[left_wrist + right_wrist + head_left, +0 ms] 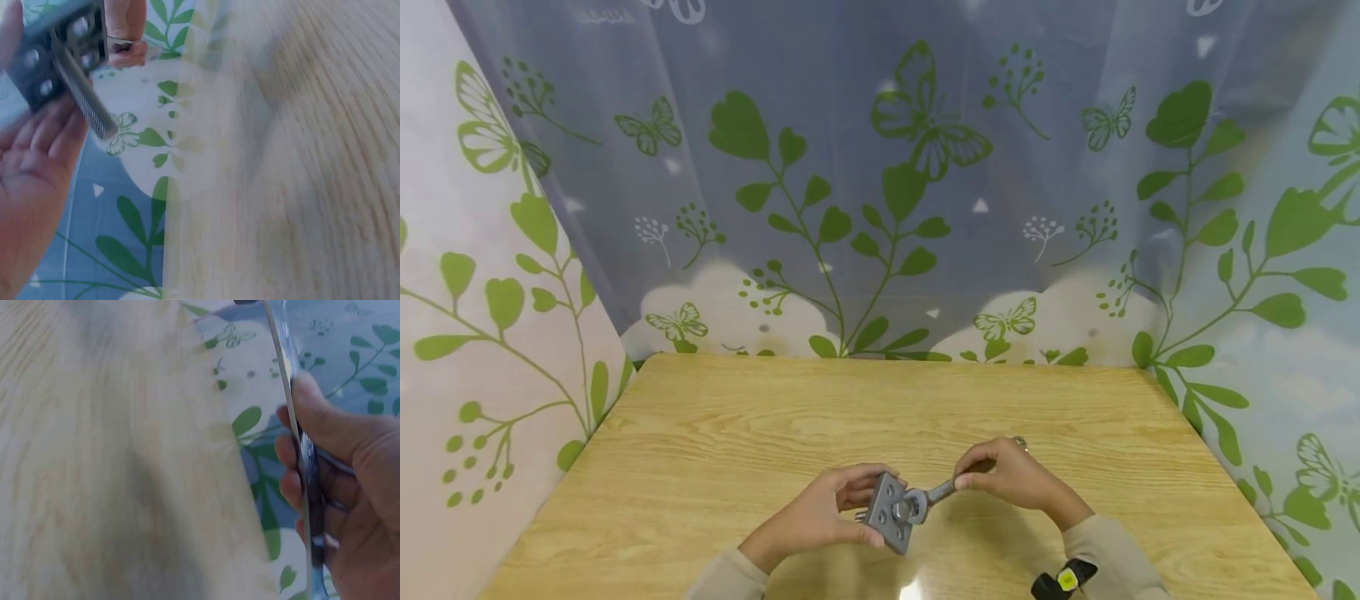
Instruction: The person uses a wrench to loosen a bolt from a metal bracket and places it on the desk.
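Head view: left grip [826, 512], partly spread, is holding drilled metal plate [891, 524] by edges above desk [737, 433]; right grip [1011, 477] is pinching wrench [942, 491] near bolt head [902, 510]. Plate is looking heavy, stiff; edges offering safest hold.

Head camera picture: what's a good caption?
Over a table, the left hand holds a gray plate while the right hand holds a wrench at its bolt.

wrench [942, 492]: handle partly hidden by right hand [1011, 475] | left hand [816, 517]: fingers partly behind metal plate [880, 515] | table [715, 433]: near edge cut off, head view | wrist device [1067, 578]: marking too small to read
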A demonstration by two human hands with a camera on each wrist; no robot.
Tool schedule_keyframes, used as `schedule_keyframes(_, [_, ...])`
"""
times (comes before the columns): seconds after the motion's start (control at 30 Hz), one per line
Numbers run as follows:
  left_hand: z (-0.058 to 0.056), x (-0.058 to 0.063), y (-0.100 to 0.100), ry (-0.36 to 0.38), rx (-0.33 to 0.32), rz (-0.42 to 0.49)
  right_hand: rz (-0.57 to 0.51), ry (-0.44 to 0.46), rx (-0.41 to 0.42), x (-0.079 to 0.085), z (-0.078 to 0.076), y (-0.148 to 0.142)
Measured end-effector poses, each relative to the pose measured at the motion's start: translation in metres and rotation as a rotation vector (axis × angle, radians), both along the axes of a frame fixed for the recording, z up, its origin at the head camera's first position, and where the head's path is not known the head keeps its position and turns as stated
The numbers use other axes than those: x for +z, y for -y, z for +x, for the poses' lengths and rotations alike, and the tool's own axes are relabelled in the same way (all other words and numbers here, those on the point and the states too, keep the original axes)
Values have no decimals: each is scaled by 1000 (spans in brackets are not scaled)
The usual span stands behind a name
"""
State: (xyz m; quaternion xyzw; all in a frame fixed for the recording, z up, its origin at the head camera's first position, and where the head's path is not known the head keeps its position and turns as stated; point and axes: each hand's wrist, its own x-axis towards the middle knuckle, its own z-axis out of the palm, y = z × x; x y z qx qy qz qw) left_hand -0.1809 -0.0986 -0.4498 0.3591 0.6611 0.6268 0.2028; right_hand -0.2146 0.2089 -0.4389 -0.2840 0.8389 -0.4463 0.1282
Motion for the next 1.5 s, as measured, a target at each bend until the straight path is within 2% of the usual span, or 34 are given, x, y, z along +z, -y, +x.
schedule_keyframes(0.2, [3,-1,-4,77,268,-24,6,71,-178,-8,5,-10])
schedule_keyframes(0.3, [4,-1,-8,61,395,-15,-12,118,-251,-10,11,-6])
schedule_keyframes(0.37, [4,-3,-12,12,485,-28,-32,140,-282,-11,16,-1])
schedule_keyframes(0.5, [4,-7,-19,-155,661,-95,-118,203,-308,-12,29,13])
schedule_keyframes(0.63, [4,-10,-26,-250,781,-125,-214,285,-313,-11,40,30])
schedule_keyframes(0.8, [4,-9,-31,-276,850,-143,-276,330,-304,-9,51,46])
schedule_keyframes(1.0, [6,-8,-32,-309,902,-163,-314,389,-287,-10,59,57])
schedule_keyframes(1.17, [6,-10,-32,-351,918,-152,-349,451,-297,-13,62,61])
schedule_keyframes(1.4, [6,-12,-32,-413,940,-159,-349,448,-274,-14,65,65])
schedule_keyframes(1.5, [7,-13,-33,-415,945,-146,-366,472,-284,-15,67,67])
